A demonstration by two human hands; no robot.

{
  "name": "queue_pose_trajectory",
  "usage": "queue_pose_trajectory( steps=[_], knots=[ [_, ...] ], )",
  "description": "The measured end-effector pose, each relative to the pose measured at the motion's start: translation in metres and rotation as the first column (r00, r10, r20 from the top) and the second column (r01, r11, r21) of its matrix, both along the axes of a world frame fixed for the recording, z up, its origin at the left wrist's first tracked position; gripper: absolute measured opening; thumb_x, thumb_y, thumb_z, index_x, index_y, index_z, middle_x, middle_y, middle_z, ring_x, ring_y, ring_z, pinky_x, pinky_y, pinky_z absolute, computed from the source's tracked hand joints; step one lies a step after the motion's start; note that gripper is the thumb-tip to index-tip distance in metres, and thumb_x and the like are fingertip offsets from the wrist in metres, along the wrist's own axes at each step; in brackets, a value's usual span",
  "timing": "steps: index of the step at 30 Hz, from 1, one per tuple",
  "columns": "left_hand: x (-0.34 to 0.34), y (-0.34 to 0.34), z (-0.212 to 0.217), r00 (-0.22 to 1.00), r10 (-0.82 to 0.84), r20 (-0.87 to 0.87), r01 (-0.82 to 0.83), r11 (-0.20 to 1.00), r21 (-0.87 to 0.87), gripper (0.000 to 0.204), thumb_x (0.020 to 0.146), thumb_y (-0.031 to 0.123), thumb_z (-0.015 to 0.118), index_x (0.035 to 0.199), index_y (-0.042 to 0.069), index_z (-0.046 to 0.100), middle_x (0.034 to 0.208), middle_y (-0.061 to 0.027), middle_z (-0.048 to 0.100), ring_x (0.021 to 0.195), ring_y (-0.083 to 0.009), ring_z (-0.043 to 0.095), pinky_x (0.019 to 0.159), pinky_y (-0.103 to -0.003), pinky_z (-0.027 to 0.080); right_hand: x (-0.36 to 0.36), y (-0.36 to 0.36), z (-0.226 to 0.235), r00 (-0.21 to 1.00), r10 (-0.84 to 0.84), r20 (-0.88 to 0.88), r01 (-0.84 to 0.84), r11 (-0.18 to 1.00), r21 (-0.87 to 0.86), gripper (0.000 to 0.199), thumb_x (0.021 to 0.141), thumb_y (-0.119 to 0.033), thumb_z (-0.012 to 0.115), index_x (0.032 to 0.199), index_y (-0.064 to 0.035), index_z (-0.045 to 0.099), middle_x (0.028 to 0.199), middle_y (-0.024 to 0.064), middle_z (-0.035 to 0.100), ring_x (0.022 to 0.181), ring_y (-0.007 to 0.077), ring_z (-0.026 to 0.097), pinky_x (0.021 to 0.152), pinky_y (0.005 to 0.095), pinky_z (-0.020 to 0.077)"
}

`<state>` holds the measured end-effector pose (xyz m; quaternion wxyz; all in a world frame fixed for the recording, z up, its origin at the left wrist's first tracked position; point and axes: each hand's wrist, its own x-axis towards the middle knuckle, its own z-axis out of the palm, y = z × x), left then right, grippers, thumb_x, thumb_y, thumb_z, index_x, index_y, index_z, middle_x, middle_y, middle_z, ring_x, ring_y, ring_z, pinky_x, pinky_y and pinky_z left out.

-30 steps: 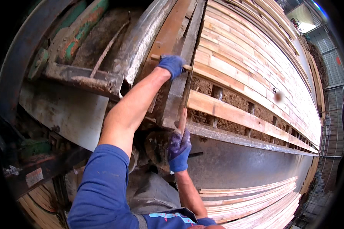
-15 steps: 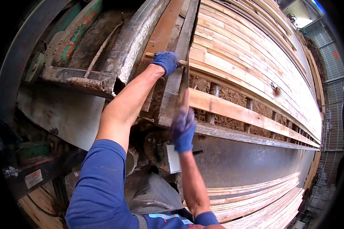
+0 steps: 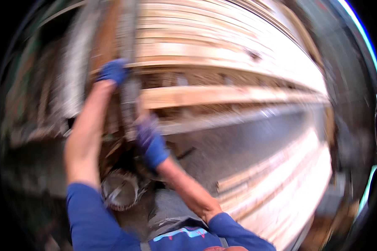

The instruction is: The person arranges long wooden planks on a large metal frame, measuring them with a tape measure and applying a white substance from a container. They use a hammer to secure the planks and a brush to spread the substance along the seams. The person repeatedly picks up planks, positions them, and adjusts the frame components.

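Motion blurs much of the view. My left hand (image 3: 113,72), in a blue glove, is closed over a thin wooden strip (image 3: 95,71) whose end shows faintly at its left. It lies across the gap between a brown beam (image 3: 106,33) and a grey metal rail (image 3: 127,31). Lower and to the right, my right hand (image 3: 148,136), also gloved in blue, is closed round a narrow wooden piece (image 3: 142,109) that points up along the rail. What the piece's far end is, I cannot make out. Close to its right lies a single long board (image 3: 188,97).
Many planks (image 3: 205,31) lie side by side beyond the single board, with debris in the gap between. A dark metal surface (image 3: 222,140) runs along the near side. More stacked boards (image 3: 276,175) lie at the lower right. A round bucket-like container (image 3: 120,190) stands below my hands.
The view has swung, so the planks and both hands appear further left. My left hand stays on the strip and my right hand keeps its hold on the wooden piece. The round container now shows more fully.
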<state>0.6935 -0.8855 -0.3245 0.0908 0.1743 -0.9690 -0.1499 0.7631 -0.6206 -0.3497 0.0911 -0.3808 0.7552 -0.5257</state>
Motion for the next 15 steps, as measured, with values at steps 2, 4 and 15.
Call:
queue_pose_trajectory(
  steps=[2, 4, 15],
  knots=[
    [0.013, -0.016, -0.010, 0.991, 0.039, 0.129, -0.045, 0.998, 0.037, 0.025, 0.082, 0.029, 0.062, 0.094, 0.008, 0.068, 0.090, -0.0216, 0.066, 0.087, -0.0398, 0.064, 0.071, -0.048, 0.050, 0.055, 0.020, 0.079, 0.996, -0.045, -0.071, 0.037, 0.994, -0.105, 0.051, 0.100, -0.019, 0.036, 0.147, -0.0008, 0.026, 0.140, 0.0200, 0.045, 0.099, 0.0366, 0.059, 0.084, 0.0370, 0.0476],
    [0.018, -0.038, -0.038, 0.996, -0.015, -0.089, 0.008, 0.997, -0.080, 0.029, 0.084, 0.031, 0.062, 0.102, 0.008, 0.064, 0.102, -0.0201, 0.065, 0.095, -0.0388, 0.062, 0.077, -0.047, 0.050, 0.045, 0.016, 0.074, 0.963, -0.051, 0.266, 0.045, 0.999, 0.026, 0.051, 0.098, -0.023, 0.044, 0.144, -0.0055, 0.032, 0.123, 0.0285, 0.050, 0.095, 0.0443, 0.057, 0.081, 0.0429, 0.0470],
    [0.006, -0.007, -0.004, 0.999, 0.042, -0.009, -0.042, 0.997, -0.066, 0.028, 0.082, 0.039, 0.061, 0.094, 0.016, 0.070, 0.095, -0.0158, 0.068, 0.091, -0.0359, 0.066, 0.076, -0.049, 0.051, 0.006, -0.030, 0.054, 0.956, -0.191, 0.221, 0.189, 0.982, 0.030, 0.026, 0.095, -0.023, 0.051, 0.105, 0.0017, 0.052, 0.079, 0.0288, 0.057, 0.072, 0.0461, 0.056, 0.057, 0.0468, 0.0448]
  ],
)
